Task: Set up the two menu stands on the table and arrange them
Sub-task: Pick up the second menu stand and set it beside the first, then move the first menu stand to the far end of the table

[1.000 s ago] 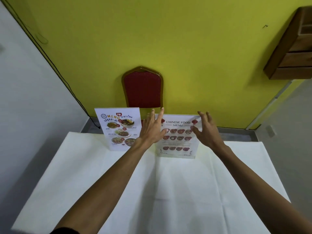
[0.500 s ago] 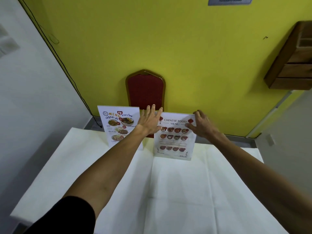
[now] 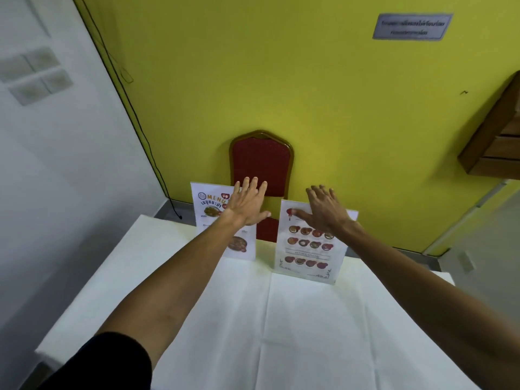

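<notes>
Two menu stands are upright at the far edge of the white-clothed table. The left menu stand shows Thai dishes under an orange "MENU" heading. The right menu stand shows rows of red and brown dishes. My left hand hovers in front of the left stand's upper right corner, fingers spread, holding nothing. My right hand is spread over the top of the right stand and hides its heading; whether it touches the stand I cannot tell.
A red padded chair stands behind the table against the yellow wall. A wooden shelf unit hangs on the right. A black cable runs down the wall corner at left.
Both hands have come off the right stand's edges. My left hand moved left in front of the left stand; my right hand moved left over the right stand's top. The camera tilted up.
</notes>
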